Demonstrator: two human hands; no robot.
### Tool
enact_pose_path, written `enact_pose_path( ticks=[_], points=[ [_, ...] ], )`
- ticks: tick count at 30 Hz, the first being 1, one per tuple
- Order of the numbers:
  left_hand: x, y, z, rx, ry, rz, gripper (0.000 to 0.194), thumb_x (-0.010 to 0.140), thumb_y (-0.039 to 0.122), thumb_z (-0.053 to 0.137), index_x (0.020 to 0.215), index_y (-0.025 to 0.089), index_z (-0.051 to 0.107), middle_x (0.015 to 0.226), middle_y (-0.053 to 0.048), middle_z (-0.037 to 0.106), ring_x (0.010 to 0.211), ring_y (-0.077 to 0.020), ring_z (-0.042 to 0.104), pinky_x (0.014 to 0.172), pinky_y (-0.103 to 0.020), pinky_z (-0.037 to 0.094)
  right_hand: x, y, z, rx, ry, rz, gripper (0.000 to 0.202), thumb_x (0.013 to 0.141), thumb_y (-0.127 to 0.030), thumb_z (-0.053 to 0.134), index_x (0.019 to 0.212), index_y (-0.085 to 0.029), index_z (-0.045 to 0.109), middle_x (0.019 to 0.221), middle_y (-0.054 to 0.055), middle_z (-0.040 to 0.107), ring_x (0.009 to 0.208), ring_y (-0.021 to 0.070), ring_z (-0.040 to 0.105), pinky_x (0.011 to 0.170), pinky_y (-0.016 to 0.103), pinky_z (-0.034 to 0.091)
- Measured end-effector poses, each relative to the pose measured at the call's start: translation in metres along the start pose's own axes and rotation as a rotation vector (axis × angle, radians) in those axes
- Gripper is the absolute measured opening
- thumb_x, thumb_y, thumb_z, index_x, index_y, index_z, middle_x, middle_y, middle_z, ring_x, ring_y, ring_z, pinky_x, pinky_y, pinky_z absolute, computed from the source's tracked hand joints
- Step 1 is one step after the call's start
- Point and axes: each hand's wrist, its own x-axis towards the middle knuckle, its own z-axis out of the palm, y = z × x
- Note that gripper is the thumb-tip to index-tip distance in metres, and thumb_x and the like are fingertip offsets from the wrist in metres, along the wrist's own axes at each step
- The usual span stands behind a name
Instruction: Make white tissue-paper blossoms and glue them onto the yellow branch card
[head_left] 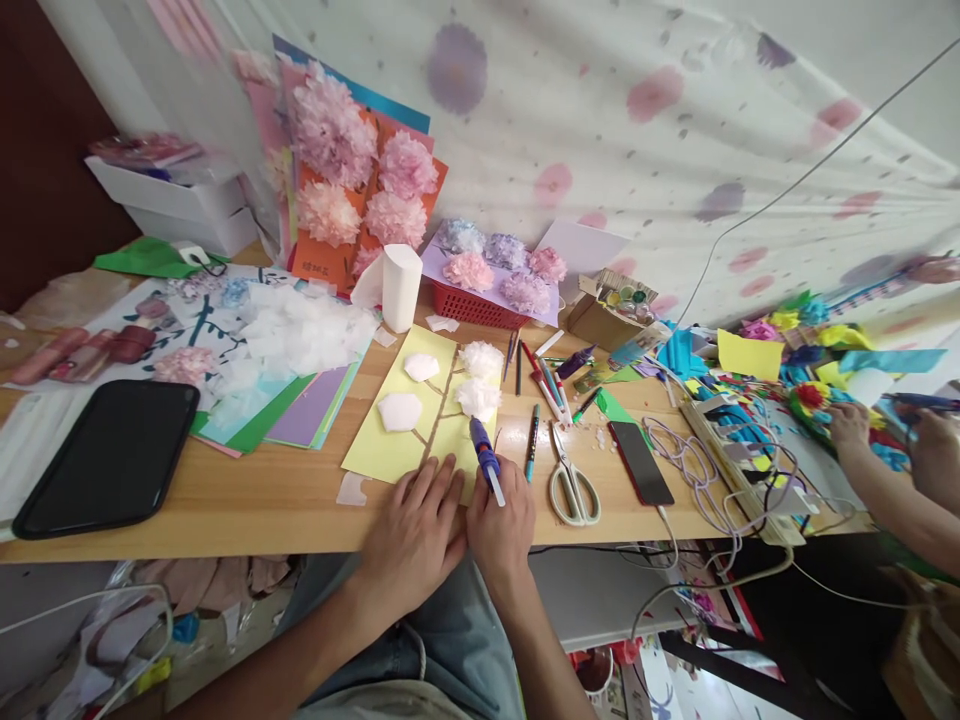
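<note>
A yellow paper sheet (382, 430) with drawn brown branches lies before me on the wooden table. White paper pieces (399, 411) sit on its left half, and two fluffy white paper flowers (478, 397) on its right. My left hand (420, 530) rests flat on the sheet's lower edge, fingers stretched out. In my right hand (501, 520) is a blue glue gun (484, 450) with a white glue stick showing at its rear. Its nozzle points at the lower white flower; whether it touches cannot be told.
Scissors (574, 485), a phone (641, 462) and several pens lie to the right, near tangled cables (694, 465). White tissue paper (300, 330) and a black tablet (109, 455) are at left. Beyond the power strip, another person's hands (851, 428) work among coloured paper.
</note>
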Motion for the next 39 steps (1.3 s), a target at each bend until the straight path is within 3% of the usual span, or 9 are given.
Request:
enact_pose_path(
  ticks=[6,12,22,34,39],
  points=[
    [0.0003,0.0002,0.0002,-0.004,-0.02,0.003,0.054,0.096,0.041,0.055,0.143,0.014,0.056,0.154,-0.012,0.051,0.138,-0.0318,0.046,0.112,-0.046,0.033,0.0016,-0.0029,0.0007,-0.021,-0.016,-0.009,0.018,0.099,-0.025,0.04,0.1,-0.019,0.057,0.089,0.008,0.065,0.083,0.0249,0.06,0.076,0.038,0.047],
    [-0.0001,-0.0001,0.0007,-0.016,-0.008,0.006,0.054,0.097,0.043,0.054,0.142,0.014,0.057,0.154,-0.012,0.051,0.14,-0.0324,0.044,0.111,-0.046,0.033,0.0002,0.0014,0.002,0.0,0.027,-0.029,0.021,0.101,-0.027,0.038,0.106,-0.018,0.056,0.092,0.01,0.066,0.085,0.0248,0.061,0.077,0.038,0.047],
    [-0.0008,-0.0007,0.0017,-0.047,-0.042,-0.01,0.054,0.096,0.039,0.054,0.144,0.014,0.055,0.154,-0.012,0.051,0.141,-0.0315,0.043,0.113,-0.046,0.032,0.003,-0.0011,0.001,-0.007,-0.037,-0.01,0.016,0.099,-0.024,0.041,0.101,-0.019,0.056,0.09,0.008,0.065,0.084,0.0251,0.059,0.077,0.038,0.047],
    [-0.0039,-0.0016,0.004,-0.101,-0.082,-0.027,0.081,0.083,0.061,0.063,0.149,0.014,0.051,0.16,-0.013,0.042,0.145,-0.0333,0.036,0.118,-0.046,0.027,-0.0006,0.0014,0.0026,-0.018,-0.019,-0.017,0.018,0.101,-0.027,0.039,0.102,-0.019,0.055,0.09,0.008,0.064,0.083,0.0249,0.059,0.077,0.038,0.046],
    [-0.0025,-0.0015,0.0038,-0.122,-0.089,-0.029,0.081,0.082,0.059,0.065,0.149,0.015,0.051,0.159,-0.013,0.043,0.145,-0.0337,0.037,0.118,-0.048,0.03,-0.0015,0.0003,0.0017,-0.027,-0.004,-0.017,0.02,0.102,-0.029,0.038,0.104,-0.019,0.055,0.089,0.008,0.064,0.084,0.025,0.06,0.077,0.038,0.046]
  ],
)
